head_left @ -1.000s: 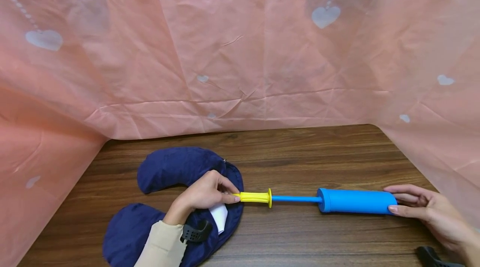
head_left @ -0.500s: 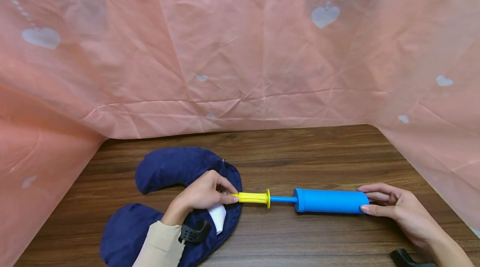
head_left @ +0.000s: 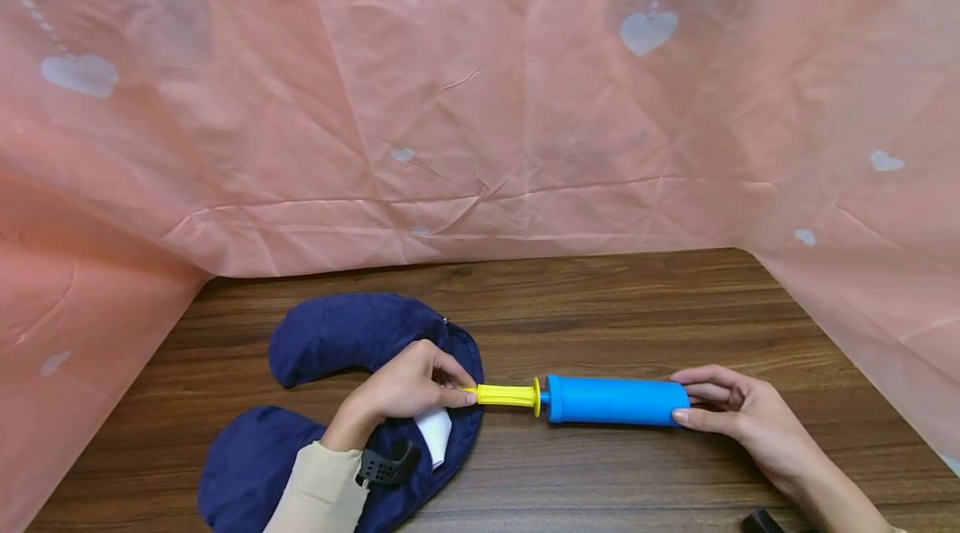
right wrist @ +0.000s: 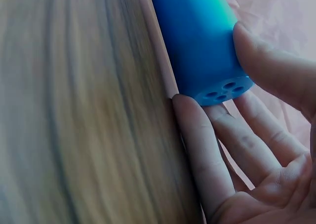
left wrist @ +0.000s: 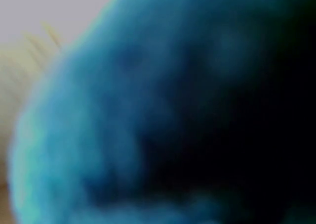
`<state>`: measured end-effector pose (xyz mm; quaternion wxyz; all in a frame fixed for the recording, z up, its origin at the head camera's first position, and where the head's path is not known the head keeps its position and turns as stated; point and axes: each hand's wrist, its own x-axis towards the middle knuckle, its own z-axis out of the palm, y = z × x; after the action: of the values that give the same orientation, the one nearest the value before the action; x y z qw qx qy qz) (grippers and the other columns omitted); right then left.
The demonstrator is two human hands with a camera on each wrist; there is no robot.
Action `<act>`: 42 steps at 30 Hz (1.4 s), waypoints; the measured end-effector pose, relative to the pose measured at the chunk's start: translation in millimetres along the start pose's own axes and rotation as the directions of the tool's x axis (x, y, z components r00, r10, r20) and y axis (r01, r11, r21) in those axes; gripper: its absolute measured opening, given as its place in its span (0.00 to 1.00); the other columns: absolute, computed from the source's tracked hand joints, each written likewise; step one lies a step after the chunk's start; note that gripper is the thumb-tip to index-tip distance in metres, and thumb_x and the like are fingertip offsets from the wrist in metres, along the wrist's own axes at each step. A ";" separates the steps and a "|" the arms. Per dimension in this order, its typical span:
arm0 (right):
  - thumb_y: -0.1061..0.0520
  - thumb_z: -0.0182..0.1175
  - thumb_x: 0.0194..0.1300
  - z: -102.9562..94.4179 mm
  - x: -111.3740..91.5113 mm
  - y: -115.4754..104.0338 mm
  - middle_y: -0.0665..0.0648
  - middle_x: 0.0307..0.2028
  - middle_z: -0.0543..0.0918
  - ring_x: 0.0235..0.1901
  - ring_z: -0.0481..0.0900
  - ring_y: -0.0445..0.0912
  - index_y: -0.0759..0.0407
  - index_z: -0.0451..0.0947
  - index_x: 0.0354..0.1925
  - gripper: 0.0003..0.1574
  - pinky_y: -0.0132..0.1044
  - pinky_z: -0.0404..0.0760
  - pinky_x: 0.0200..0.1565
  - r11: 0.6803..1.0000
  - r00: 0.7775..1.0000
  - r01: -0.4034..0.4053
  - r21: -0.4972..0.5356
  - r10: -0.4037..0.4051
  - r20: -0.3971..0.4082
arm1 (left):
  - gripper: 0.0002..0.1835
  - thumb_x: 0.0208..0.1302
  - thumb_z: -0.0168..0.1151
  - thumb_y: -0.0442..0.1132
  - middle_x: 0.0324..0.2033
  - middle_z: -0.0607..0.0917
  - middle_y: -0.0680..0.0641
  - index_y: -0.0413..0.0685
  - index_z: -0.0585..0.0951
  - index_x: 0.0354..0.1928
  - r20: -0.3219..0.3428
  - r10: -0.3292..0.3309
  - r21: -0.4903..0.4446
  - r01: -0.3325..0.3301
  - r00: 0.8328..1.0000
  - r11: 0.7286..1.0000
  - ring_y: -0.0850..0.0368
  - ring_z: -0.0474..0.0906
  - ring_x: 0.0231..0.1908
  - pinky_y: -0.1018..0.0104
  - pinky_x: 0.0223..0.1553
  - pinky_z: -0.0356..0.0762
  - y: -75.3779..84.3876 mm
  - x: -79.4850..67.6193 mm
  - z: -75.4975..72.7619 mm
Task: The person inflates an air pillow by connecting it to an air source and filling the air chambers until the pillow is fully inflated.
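A hand pump [head_left: 618,400] lies along the tabletop, its blue barrel to the right and its yellow ribbed handle [head_left: 508,396] to the left. My left hand [head_left: 408,383] pinches the yellow handle's left tip over a navy U-shaped neck pillow [head_left: 352,331]. What the tip meets there is hidden under the fingers. Thumb and fingers of my right hand [head_left: 738,416] grip the barrel's right end; in the right wrist view that blue end [right wrist: 210,51] shows several small holes. Only a short bit of blue rod shows between handle and barrel. A blurred blue surface fills most of the left wrist view.
A white tag [head_left: 435,435] lies on the pillow below my left hand. The brown wood-grain table [head_left: 600,308] is enclosed at the back and sides by a pink cloth [head_left: 480,100] with white hearts.
My right hand has slid the blue barrel leftward along the rod, so the exposed rod has shrunk to a short stub. The left hand and pillow have hardly moved.
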<state>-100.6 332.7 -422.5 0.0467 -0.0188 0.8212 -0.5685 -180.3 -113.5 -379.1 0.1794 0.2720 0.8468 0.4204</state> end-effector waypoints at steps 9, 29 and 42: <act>0.63 0.72 0.70 10.9 -0.4 -4.6 0.37 0.48 0.92 0.47 0.87 0.32 0.61 0.82 0.64 0.26 0.30 0.83 0.45 1.000 1.000 0.017 -0.005 -0.017 -0.020 | 0.03 0.66 0.76 0.38 0.27 0.90 0.54 0.49 0.95 0.38 -0.001 -0.001 0.007 0.001 1.000 1.000 0.66 0.76 0.25 0.73 0.29 0.73 -0.5 0.2 -0.2; 0.70 0.62 0.75 -82.0 -10.4 34.3 0.33 0.52 0.90 0.51 0.84 0.26 0.51 0.85 0.66 0.27 0.26 0.80 0.44 0.996 0.998 -0.003 0.086 0.008 -0.058 | 0.05 0.66 0.76 0.39 0.30 0.92 0.51 0.46 0.95 0.40 -0.015 0.002 -0.016 -0.002 1.000 1.000 0.63 0.77 0.26 0.72 0.31 0.73 -1.4 1.1 -0.4; 0.71 0.60 0.76 -94.2 -17.5 45.4 0.30 0.51 0.89 0.50 0.83 0.25 0.46 0.85 0.65 0.29 0.25 0.81 0.43 0.999 0.998 0.015 0.046 -0.012 -0.058 | 0.03 0.66 0.76 0.38 0.30 0.92 0.53 0.48 0.95 0.39 -0.026 -0.010 -0.002 0.009 1.000 1.000 0.63 0.78 0.27 0.71 0.31 0.75 -1.0 -0.8 -2.1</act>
<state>-91.5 437.9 -431.1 0.0194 -0.0068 0.8086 -0.5880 -181.0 -115.7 -378.6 0.1707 0.2623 0.8499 0.4239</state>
